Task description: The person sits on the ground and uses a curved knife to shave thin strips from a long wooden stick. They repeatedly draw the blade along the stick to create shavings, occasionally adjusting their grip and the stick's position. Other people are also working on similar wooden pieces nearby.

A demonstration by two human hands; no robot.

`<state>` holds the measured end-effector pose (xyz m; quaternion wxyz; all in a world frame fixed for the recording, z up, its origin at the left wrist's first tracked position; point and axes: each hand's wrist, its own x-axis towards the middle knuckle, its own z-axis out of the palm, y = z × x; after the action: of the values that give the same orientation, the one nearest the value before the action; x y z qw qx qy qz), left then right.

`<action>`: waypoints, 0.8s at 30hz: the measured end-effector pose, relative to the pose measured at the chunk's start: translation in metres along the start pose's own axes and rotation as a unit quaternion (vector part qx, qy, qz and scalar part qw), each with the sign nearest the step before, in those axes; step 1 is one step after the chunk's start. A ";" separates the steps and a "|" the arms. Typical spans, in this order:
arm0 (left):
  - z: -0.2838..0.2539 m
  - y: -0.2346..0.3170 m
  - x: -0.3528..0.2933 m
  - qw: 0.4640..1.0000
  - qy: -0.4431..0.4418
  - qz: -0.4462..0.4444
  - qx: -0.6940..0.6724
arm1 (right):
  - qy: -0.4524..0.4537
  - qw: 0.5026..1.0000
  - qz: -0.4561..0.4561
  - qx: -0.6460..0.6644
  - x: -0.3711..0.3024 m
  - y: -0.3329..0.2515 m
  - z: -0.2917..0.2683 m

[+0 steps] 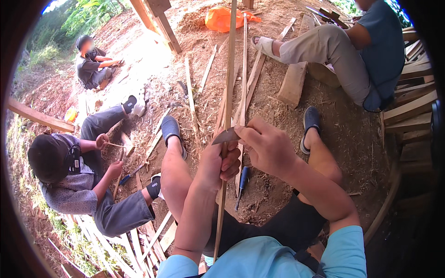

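A long, thin wooden strip (230,78) stands nearly upright in front of me, its lower end reaching my lap. My left hand (214,162) is wrapped around the strip, fingers curled. My right hand (269,146) is closed on a knife, whose dark curved blade (225,136) lies across the strip just above my left hand. The knife's handle is hidden within my right hand. Between my feet, a blue-handled tool (244,177) with a thin metal shaft lies on the ground.
Wooden strips (191,102) and shavings litter the dirt. On the left, a seated person (69,180) holds a thin stick and a blade. Another person (343,55) sits at right, a third (92,65) farther back. An orange bag (220,19), wooden post (160,23) and stacked timber (412,111) surround me.
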<state>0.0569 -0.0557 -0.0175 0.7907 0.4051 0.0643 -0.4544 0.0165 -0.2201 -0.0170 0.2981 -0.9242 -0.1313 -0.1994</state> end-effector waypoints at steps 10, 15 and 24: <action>0.019 -0.007 -0.002 0.999 0.027 0.007 0.037 | 0.131 0.991 0.016 0.000 0.038 0.047 -0.018; 0.011 -0.001 -0.001 0.995 0.082 0.023 0.057 | 0.000 0.998 -0.034 0.053 0.009 0.004 -0.006; 0.011 -0.004 -0.007 0.986 0.130 0.045 0.098 | 0.019 0.999 -0.035 -0.002 0.016 0.002 -0.001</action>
<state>0.0466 -0.0599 -0.0095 0.7518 0.5390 0.1030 -0.3656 0.0308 -0.2209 -0.0102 0.2917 -0.9156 -0.1577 -0.2273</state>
